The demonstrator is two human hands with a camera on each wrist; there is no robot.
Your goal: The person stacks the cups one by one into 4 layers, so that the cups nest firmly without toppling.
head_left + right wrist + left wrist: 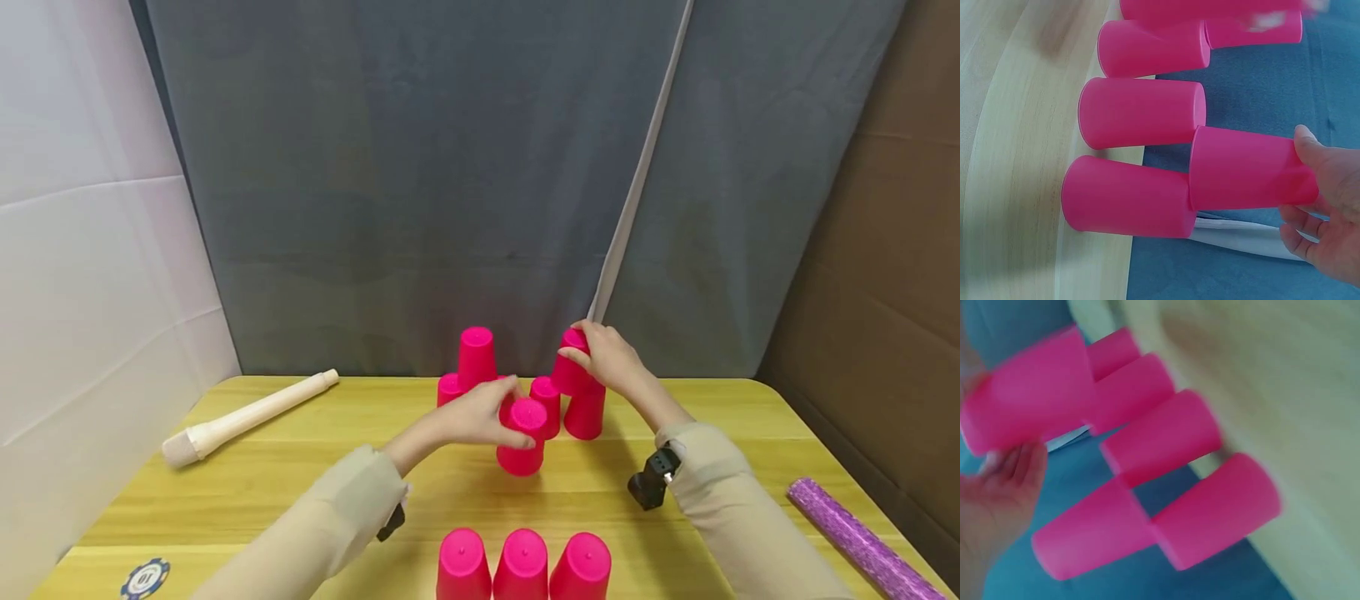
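Several pink plastic cups stand upside down on a yellow wooden table (300, 500). My left hand (480, 414) grips one pink cup (522, 446) at the front of the back cluster; the blurred left wrist view shows this hand (997, 494) beside that cup (1029, 400). My right hand (609, 358) holds an upper cup (567, 373) on top of a lower cup (585, 412). In the right wrist view the fingers (1329, 219) wrap the upper cup (1247, 169) seated on the lower one (1125, 197). Another raised cup (476, 357) stands at the left of the cluster.
Three pink cups (522, 567) stand in a row at the near edge. A cream wooden pin (247, 417) lies at the left, a purple glitter roll (862, 537) at the right, a poker chip (145, 577) near the front left corner. A grey curtain (450, 167) hangs behind.
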